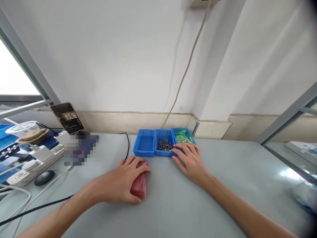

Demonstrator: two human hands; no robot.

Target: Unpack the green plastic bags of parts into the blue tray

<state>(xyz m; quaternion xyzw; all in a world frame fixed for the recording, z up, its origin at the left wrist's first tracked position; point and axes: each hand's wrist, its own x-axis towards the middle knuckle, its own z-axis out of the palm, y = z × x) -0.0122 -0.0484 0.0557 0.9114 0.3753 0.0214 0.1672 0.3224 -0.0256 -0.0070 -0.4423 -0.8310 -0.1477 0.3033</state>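
My left hand (126, 181) is wrapped over a stack of thin pink sheets or bags (141, 185) on the table, thumb at its near end and fingers at the far end. My right hand (189, 160) has its fingers apart and holds nothing that I can see. Its fingertips reach the front edge of the blue bins. The middle blue bin (164, 153) contains small dark metal pieces, perhaps screws (163, 144). In the right blue bin (179, 129) lie green and clear packets (182, 136), partly hidden by my right hand. Nothing lies in the left blue bin (145, 154).
A phone (68, 118) leans upright at the back left. Near it are a power strip (37, 168) with plugs, a lidded cup (24, 130), a black round object (44, 178) and several cables. A wall runs behind the grey table (168, 215), and a metal frame (284, 119) stands at right.
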